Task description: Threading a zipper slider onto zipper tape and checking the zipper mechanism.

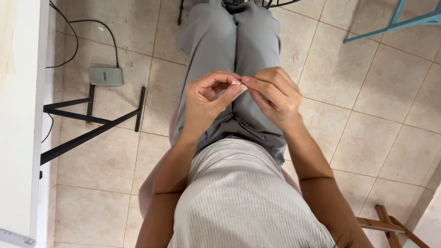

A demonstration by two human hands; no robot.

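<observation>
A small pale scrap (236, 83), thin and flat like a bit of paper or tape, sits pinched between the fingertips of both hands, held above the lap; most of it is hidden by the fingers, so its exact shape cannot be told. The left hand (209, 98) curls with its thumb and forefinger closed on the scrap's left edge, the other fingers folded loosely into the palm. The right hand (275, 94) meets it from the other side, forefinger and thumb clamped on the scrap's right edge, knuckles raised and wrist bent inward. The two hands touch at the fingertips. Both forearms are bare and angle in from the lower edge of the view.

The person is seated, wearing a ribbed, light grey top (239, 197) and smooth grey trousers (239, 41), legs together and stretched forward.

Below lies a floor (381, 105) of large beige tiles with thin grout lines. On the left stands a white counter (18, 138) on a black metal frame (92, 121), and near the frame a small grey-green box (106, 76) rests on the tiles with a black cable (76, 34) running from it. A teal frame (395, 23) shows at the upper right, and a wooden piece (386, 222) at the lower right.
</observation>
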